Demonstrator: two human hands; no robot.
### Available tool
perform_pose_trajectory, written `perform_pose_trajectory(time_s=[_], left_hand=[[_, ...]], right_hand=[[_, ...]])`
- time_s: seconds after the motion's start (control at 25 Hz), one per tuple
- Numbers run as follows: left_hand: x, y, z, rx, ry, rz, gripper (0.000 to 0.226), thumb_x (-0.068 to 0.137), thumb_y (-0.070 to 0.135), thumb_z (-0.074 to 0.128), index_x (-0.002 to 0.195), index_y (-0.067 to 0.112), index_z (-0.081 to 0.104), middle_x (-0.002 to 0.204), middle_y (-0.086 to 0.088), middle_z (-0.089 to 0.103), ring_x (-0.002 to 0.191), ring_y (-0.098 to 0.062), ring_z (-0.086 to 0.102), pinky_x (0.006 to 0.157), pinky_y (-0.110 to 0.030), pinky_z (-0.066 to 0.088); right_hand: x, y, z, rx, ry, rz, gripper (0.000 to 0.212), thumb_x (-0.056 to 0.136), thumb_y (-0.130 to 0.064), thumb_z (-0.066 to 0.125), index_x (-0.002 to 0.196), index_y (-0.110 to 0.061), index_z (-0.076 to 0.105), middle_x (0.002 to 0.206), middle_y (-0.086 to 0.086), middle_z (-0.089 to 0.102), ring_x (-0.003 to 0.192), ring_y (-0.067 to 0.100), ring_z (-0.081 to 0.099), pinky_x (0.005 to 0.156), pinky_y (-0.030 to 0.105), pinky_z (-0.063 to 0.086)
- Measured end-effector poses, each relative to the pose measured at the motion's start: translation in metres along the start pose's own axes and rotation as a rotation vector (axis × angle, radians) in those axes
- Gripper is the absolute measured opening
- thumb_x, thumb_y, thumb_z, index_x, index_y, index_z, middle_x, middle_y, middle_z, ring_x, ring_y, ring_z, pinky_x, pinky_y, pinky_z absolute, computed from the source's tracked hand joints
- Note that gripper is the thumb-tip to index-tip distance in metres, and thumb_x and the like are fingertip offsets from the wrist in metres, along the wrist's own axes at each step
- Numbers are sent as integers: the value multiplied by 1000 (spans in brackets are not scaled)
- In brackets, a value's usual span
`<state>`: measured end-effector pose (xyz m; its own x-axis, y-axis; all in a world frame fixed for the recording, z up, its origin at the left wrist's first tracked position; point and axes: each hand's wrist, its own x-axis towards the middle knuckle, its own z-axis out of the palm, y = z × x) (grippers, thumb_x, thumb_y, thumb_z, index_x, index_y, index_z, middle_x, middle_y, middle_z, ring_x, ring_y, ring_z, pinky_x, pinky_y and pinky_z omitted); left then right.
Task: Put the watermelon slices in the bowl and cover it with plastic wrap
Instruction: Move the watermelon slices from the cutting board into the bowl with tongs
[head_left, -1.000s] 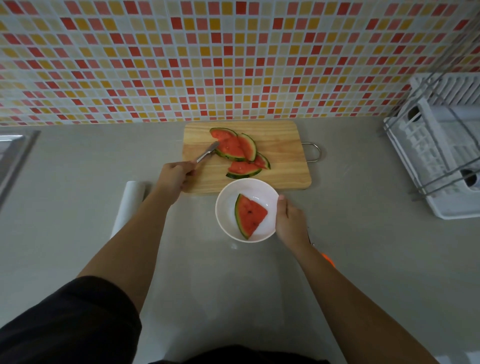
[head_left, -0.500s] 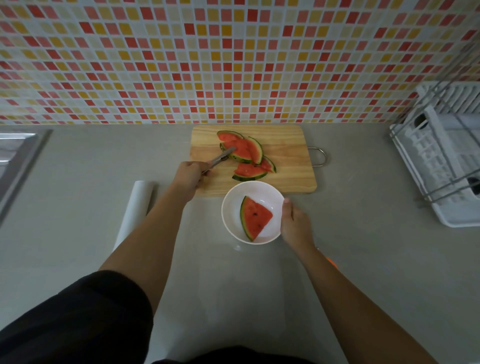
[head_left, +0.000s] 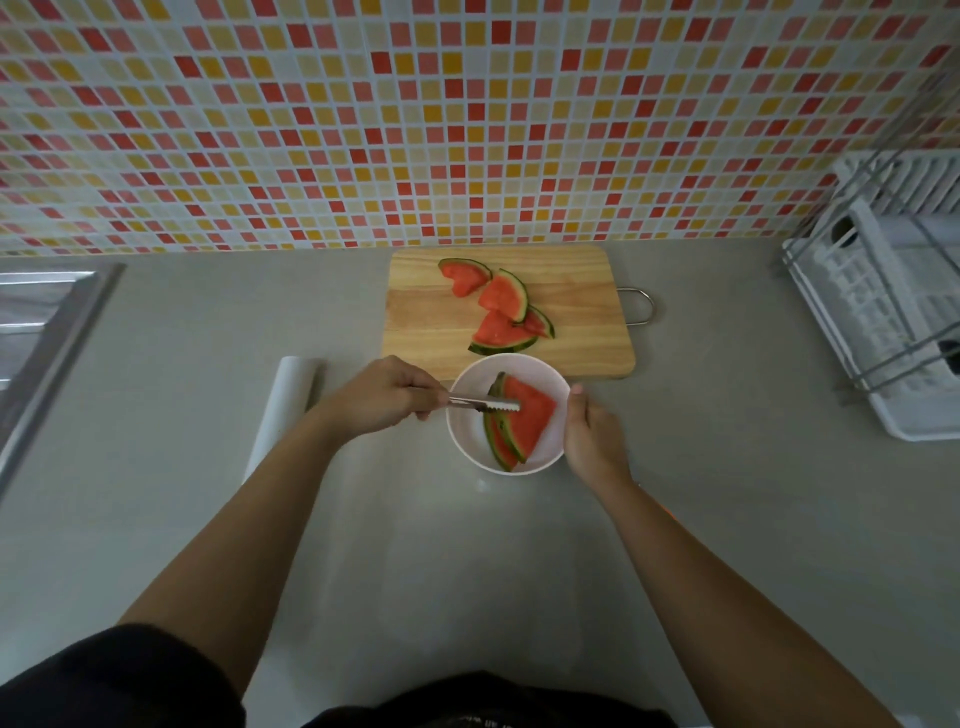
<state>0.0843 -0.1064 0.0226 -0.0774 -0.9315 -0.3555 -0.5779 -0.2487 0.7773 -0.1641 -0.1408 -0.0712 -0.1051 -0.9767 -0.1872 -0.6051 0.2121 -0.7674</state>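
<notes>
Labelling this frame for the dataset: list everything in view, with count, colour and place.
watermelon slices on board: 4, red with green rind, overlapping on the cutting board
watermelon slices in bowl: 2, red with green rind, stacked
bowl: 1, white, on counter just in front of the board
cutting board: 1, light wood, metal loop handle at its right end, against the wall
tongs: 1, metal, over the bowl, tips at the upper slice
plastic wrap roll: 1, white, left of the bowl, sheet pulled out under the bowl
dish rack: 1, white, far right
sink: 1, steel, far left
left hand: holds the tongs
right hand: steadies the bowl's rim
</notes>
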Motion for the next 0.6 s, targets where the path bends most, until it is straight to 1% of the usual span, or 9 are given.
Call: perform_pose_trajectory(time_s=[0.08, 0.16, 0.24, 0.28, 0.32, 0.4, 0.48, 0.56, 0.6], left_hand=[[8, 19, 9, 211, -45, 26, 16, 88, 25, 61, 89, 19, 76, 65, 12, 62, 65, -2, 55, 55, -13, 37], [10, 31, 15, 351, -89, 32, 23, 90, 27, 57, 99, 17, 75, 80, 6, 64, 80, -11, 56, 64, -20, 40], [5, 35, 7, 448, -72, 17, 29, 89, 34, 55, 99, 15, 75, 85, 2, 66, 84, -16, 57, 69, -27, 45], [1, 34, -3, 477, -42, 15, 30, 89, 37, 55, 96, 16, 75, 81, 5, 66, 81, -14, 58, 69, -28, 46], [-1, 31, -14, 483, -4, 9, 30, 88, 39, 55, 92, 18, 75, 76, 9, 66, 77, -10, 58, 66, -24, 45], [0, 23, -35, 405, 119, -40, 27, 88, 41, 55, 84, 23, 74, 71, 12, 65, 72, -6, 57, 62, -19, 40], [12, 12, -45, 173, 271, -129, 26, 88, 41, 57, 78, 22, 71, 71, 7, 66, 66, -9, 55, 58, -20, 39], [33, 1, -42, -99, 352, -243, 27, 87, 38, 61, 75, 15, 70, 71, -1, 65, 60, -15, 50, 54, -23, 39], [44, -4, -39, -157, 358, -279, 27, 86, 35, 62, 77, 12, 71, 70, -3, 65, 58, -16, 48, 53, -24, 39]], right_hand=[[1, 0, -1, -2, 2, -17, 57, 96, -45, 23, 88, -6, 64, 93, 22, 67, 89, 37, 60, 70, 32, 36], [1, -2, -1, 9, -17, -15, 58, 96, -45, 23, 88, -5, 64, 94, 22, 67, 89, 37, 60, 72, 34, 39], [0, -2, -1, 20, -25, -9, 56, 96, -45, 23, 85, -7, 64, 91, 19, 66, 86, 34, 59, 73, 34, 40], [0, -2, -1, 19, -24, -10, 54, 95, -45, 23, 81, -10, 62, 87, 17, 65, 82, 32, 57, 72, 34, 39], [-1, -2, -1, 13, -23, -14, 52, 95, -45, 23, 76, -14, 59, 82, 13, 63, 79, 29, 55, 72, 34, 38], [-2, -2, -2, 1, -25, -27, 48, 95, -45, 22, 70, -19, 54, 69, 2, 56, 74, 26, 52, 70, 33, 37], [-1, -2, -2, -3, -23, -42, 49, 94, -46, 21, 67, -19, 52, 62, -7, 50, 71, 25, 52, 68, 33, 37], [0, -2, -1, 0, -17, -51, 51, 94, -48, 21, 66, -18, 52, 60, -7, 51, 70, 27, 53, 67, 34, 39], [0, -2, -1, 2, -16, -55, 52, 94, -48, 21, 66, -18, 52, 62, -3, 54, 71, 28, 55, 68, 35, 42]])
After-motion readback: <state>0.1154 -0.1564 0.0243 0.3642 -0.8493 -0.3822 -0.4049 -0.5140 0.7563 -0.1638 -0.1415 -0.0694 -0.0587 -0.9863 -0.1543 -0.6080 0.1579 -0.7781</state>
